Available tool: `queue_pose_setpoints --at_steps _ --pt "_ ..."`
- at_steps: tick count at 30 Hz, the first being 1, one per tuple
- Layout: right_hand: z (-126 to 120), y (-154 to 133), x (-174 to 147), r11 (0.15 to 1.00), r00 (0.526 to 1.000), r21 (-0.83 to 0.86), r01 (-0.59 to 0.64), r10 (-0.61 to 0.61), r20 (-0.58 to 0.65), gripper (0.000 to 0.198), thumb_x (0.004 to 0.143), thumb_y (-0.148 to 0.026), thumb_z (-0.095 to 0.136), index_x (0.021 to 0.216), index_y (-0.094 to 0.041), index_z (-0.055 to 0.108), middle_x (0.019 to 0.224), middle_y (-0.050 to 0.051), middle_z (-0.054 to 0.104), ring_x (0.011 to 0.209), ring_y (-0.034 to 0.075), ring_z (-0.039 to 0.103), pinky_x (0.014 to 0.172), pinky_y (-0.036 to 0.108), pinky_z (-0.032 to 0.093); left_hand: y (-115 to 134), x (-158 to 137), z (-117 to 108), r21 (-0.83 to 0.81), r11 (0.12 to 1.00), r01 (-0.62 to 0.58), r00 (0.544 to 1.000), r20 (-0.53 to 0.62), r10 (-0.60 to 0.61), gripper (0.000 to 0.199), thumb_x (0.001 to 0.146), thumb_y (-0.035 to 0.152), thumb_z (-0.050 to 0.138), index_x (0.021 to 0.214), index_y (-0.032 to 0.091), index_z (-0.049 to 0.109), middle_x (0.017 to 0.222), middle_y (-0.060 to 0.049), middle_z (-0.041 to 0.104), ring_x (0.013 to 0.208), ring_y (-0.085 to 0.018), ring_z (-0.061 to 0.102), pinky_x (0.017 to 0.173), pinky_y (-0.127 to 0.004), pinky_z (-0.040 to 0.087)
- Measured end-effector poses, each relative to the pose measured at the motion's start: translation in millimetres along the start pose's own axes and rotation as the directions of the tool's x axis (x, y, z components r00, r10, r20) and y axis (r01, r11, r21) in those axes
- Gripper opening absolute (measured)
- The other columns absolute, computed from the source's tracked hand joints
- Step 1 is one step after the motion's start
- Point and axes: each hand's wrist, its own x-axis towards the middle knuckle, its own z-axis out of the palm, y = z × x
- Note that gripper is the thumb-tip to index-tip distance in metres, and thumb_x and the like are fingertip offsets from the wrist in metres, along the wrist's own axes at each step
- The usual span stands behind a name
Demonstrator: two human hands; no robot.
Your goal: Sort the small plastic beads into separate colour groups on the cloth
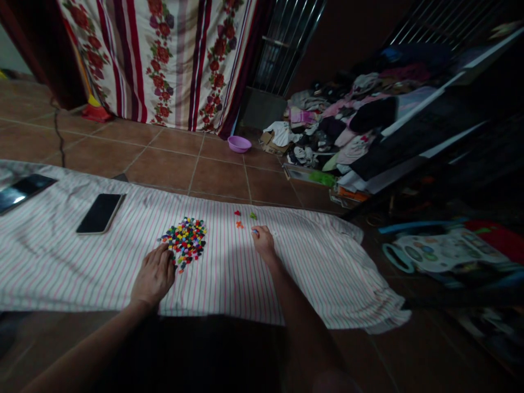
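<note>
Right hand (263, 241) pinches a small bead (255, 232) beside the sorted few (239, 219); left hand (154, 274) rests flat, holding nothing, at the bead pile (186, 239) on the striped cloth (319, 273). Sorting underway, seemingly; next calls for a careful placing.

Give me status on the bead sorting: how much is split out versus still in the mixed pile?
Barely started. Done: a few red, orange and green pieces lie apart on the striped cloth. In hand: the right hand sits beside them with a small bluish piece at its fingertips; the left hand rests at the edge of the mixed pile. Left: nearly all of that multicoloured pile is unsorted.
</note>
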Motion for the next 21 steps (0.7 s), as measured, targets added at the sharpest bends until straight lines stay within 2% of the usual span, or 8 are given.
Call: queue_pose_setpoints --at_steps 6,14,21 --pt "1.3 -1.2 0.3 1.000 1.000 -0.012 -0.025 0.025 -0.010 0.029 0.077 -0.016 0.049 0.098 -0.017 0.069 0.089 0.007 0.060 0.072 0.017 0.055 0.077 0.030 0.047 -1.6 -1.4 2.5 -0.017 1.000 -0.001 1.000 -0.023 0.000 0.022 0.089 0.023 0.039 0.106 0.015 0.051 0.116 -0.017 0.059 0.118 -0.028 0.052 0.098 -0.048 0.042" --pt "3.0 0.0 3.0 1.000 1.000 -0.010 -0.027 0.027 0.000 0.024 0.078 -0.014 0.050 0.092 -0.017 0.069 0.089 0.008 0.061 0.078 0.019 0.057 0.079 0.031 0.048 -1.3 -1.3 1.4 0.046 0.999 -0.017 1.000 -0.020 0.018 0.021 0.090 0.022 0.040 0.106 0.012 0.050 0.117 -0.019 0.059 0.115 -0.030 0.053 0.096 -0.048 0.044" --pt "5.5 -0.2 12.7 0.999 1.000 -0.019 -0.030 0.030 0.001 0.026 0.078 -0.014 0.051 0.096 -0.017 0.069 0.093 0.009 0.062 0.083 0.019 0.058 0.081 0.032 0.048 0.1 0.2 -0.9 0.015 1.000 -0.012 1.000 -0.011 0.012 0.021 0.090 0.022 0.039 0.107 0.016 0.050 0.114 -0.016 0.061 0.116 -0.028 0.054 0.096 -0.047 0.044"
